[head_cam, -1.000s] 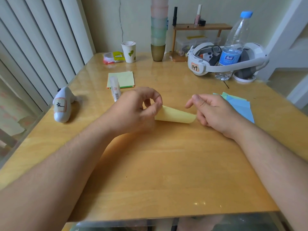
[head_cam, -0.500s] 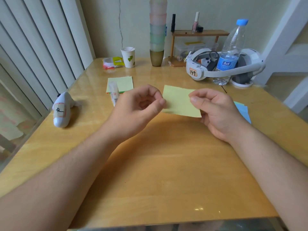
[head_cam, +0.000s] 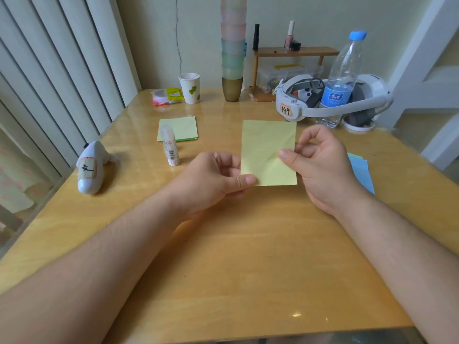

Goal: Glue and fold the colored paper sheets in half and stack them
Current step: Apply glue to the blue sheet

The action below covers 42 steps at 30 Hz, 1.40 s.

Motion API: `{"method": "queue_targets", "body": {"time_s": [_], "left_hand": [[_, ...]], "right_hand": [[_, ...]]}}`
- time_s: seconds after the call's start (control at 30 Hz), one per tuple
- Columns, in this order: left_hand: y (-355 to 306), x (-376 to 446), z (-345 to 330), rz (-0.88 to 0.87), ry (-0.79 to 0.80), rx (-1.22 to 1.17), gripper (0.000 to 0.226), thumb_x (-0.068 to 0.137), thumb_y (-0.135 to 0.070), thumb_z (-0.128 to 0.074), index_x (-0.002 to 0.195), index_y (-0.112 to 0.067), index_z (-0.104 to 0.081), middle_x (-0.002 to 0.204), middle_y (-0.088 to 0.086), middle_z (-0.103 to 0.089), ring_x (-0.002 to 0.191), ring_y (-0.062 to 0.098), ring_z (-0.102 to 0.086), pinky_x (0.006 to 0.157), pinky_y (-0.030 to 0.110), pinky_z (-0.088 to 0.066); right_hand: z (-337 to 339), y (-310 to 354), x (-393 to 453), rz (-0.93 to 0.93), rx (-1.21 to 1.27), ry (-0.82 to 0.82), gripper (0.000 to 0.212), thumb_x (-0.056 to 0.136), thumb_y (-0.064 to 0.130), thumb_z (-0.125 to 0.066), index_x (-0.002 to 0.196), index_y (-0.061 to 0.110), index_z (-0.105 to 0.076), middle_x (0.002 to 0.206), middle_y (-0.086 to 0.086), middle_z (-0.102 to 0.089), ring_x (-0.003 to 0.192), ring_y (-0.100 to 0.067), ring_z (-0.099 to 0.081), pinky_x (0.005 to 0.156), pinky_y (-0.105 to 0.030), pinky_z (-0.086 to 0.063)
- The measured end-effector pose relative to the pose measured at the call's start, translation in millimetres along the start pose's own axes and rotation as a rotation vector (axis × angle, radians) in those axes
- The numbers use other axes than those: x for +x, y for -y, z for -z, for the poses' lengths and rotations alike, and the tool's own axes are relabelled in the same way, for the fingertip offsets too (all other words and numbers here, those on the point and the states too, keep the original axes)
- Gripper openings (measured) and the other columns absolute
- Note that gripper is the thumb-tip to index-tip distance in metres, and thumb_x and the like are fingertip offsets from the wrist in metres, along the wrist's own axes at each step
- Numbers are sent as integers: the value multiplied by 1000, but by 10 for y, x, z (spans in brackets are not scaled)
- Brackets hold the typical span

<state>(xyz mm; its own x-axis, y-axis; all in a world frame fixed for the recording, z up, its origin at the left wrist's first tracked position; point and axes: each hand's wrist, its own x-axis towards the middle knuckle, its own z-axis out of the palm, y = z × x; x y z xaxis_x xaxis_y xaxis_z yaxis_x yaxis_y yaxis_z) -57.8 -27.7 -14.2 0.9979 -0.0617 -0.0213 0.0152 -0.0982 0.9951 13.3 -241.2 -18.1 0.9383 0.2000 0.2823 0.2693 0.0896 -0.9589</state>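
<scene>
Both of my hands pinch one yellow paper sheet (head_cam: 268,152) and hold it up flat over the wooden table (head_cam: 248,256). My left hand (head_cam: 213,181) nips its near left corner between thumb and fingers. My right hand (head_cam: 320,160) nips its right edge the same way.

From my head camera, the table is smooth, shiny and yellow-brown. A pale wall stands behind it, and long white blinds (head_cam: 49,70) hang to the left of the sheet.

The sheet is thin, with a few soft creases. Left of it lies a white glue stick (head_cam: 169,145), round like a tube, resting against a flat pile of folded papers (head_cam: 181,127). Right of the sheet, partly hidden by my right hand, lie blue and green papers (head_cam: 360,170). Behind the sheet sit a clear water bottle (head_cam: 340,80), a white headset (head_cam: 330,100), a paper cup (head_cam: 190,88) and a tall stack of cups (head_cam: 233,53).

Nearer me than the sheet, the table top is bare wood all the way to its near edge.
</scene>
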Motion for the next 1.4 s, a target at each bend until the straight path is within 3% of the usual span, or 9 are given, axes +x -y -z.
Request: {"method": "queue_targets", "body": {"time_s": [0.1,0.2,0.33,0.4,0.5,0.77,0.9,1.07,1.4], "left_hand": [[1,11,13,-13,-25,3,13,88,-4,-78,101,-4,-75,85,11,-73,77,19,-66,77,30,-61],[0,24,50,-10,-80,-36,10,89,-4,-77,95,-11,-77,83,9,-74,71,16,-65,71,25,-59],[10,47,97,8,-95,-78,15,88,-7,-77,102,-2,-75,88,12,-71,74,16,-63,72,25,-58],[16,55,108,19,-100,-84,15,88,-8,-78,100,0,-73,84,11,-70,73,16,-63,72,25,-57],[18,65,106,37,-93,-98,6,87,-7,-78,90,-6,-73,76,6,-70,70,14,-64,71,25,-57],[8,76,95,29,-35,-123,15,92,3,-70,85,-10,-73,71,1,-70,65,11,-65,66,23,-58],[19,83,133,12,-30,-130,11,91,-2,-73,100,-8,-75,83,6,-72,70,11,-65,71,23,-57],[45,134,160,-7,-122,-225,29,93,-7,-73,122,-3,-69,88,7,-65,73,16,-56,72,24,-53],[-263,-26,496,-542,-535,28,28,92,-15,-79,115,-23,-65,82,7,-71,70,17,-61,64,29,-50]], "right_hand": [[-47,35,-16,-174,143,-2,37,94,1,-72,113,23,-50,100,-16,-76,88,-25,-74,75,-43,-61],[-64,62,-29,-332,168,89,44,90,22,-76,128,15,-56,108,-12,-78,92,-24,-73,74,-36,-61],[-64,44,-68,-362,25,217,48,79,40,-78,105,1,-66,81,-9,-66,69,-16,-62,61,-25,-52],[-57,24,-65,-319,-36,202,32,88,34,-77,86,6,-62,70,-4,-62,63,-14,-59,60,-25,-47],[-47,-3,-40,-284,-75,176,36,94,25,-74,69,14,-51,63,-4,-61,59,-13,-57,59,-26,-44],[-30,48,-68,-226,-130,213,40,74,42,-75,72,9,-52,63,-5,-61,57,-13,-57,55,-21,-46],[-28,64,-80,-227,-109,245,45,81,43,-74,104,5,-72,87,-6,-70,69,-16,-63,62,-25,-50],[-132,97,18,-254,-44,144,20,97,21,-73,82,10,-65,76,-6,-61,70,-18,-63,67,-31,-52],[-763,363,434,-223,84,131,19,101,20,-69,86,10,-66,66,1,-65,64,-13,-58,61,-24,-50]]}}
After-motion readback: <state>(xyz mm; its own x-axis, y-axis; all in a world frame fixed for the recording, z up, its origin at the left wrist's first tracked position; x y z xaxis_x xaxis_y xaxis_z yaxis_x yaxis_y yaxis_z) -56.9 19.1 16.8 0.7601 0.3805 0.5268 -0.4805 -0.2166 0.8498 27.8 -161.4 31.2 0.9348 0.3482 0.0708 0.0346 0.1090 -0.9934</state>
